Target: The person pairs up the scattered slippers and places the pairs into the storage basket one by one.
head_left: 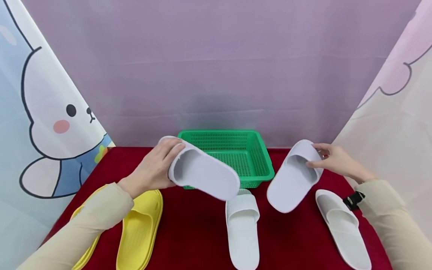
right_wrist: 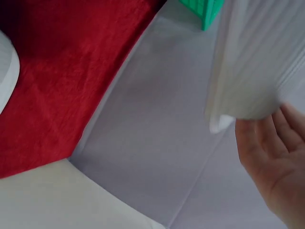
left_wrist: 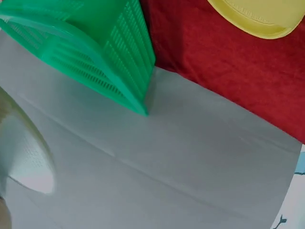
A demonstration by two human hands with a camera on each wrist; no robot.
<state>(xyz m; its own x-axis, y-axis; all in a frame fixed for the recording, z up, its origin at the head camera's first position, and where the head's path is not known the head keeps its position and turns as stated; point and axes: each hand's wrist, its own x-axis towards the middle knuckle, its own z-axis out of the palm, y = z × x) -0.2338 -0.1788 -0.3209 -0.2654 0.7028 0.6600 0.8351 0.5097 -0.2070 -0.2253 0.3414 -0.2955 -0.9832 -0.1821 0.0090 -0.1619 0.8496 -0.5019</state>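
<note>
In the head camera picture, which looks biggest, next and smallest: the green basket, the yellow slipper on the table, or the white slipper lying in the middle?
1. Green basket, widest.
2. Yellow slipper and middle white slipper look about alike. Both run off the bottom edge, so no ranking between them.

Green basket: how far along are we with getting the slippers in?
Nothing is in yet: the green basket looks empty. In hand: the left hand grips one white slipper in front of the basket, the right hand grips another beside it. Left on the red cloth: two white slippers and the yellow pair.
</note>
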